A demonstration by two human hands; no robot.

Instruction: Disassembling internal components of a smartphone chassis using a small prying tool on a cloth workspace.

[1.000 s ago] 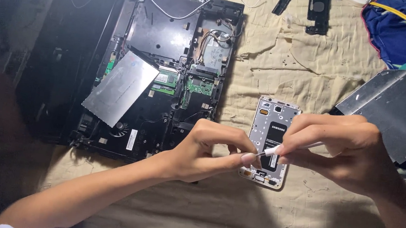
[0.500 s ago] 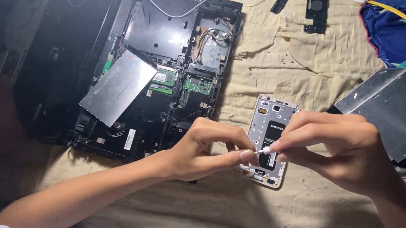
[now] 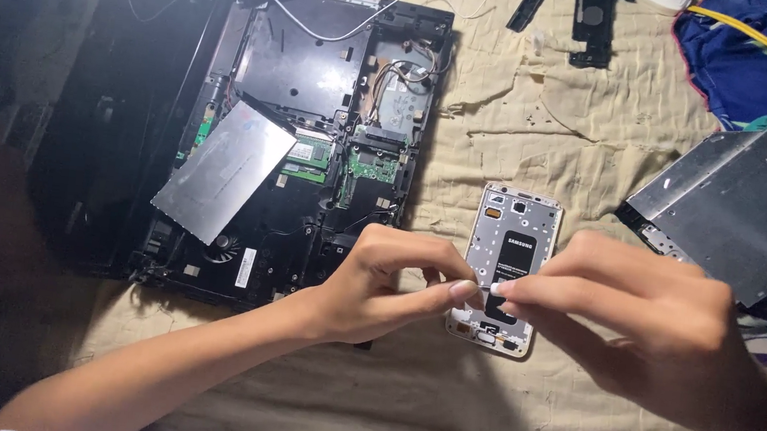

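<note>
While phone lies face-down on cloth, back cover already off, battery still seated in frame. Left hand and right hand meet over lower battery edge, fingertips pinched nearly closed on small piece there; cannot tell what. Gutted laptop beside, metal drive near right.

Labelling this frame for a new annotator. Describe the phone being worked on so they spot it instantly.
Start at the big opened black laptop chassis lying on the beige cloth. Just to its right, both hands meet: left hand, right hand, fingertips pinching together over the opened phone. It is the small white-framed slab with a black battery in its middle, far smaller than the laptop or the silver metal box further right.
</note>
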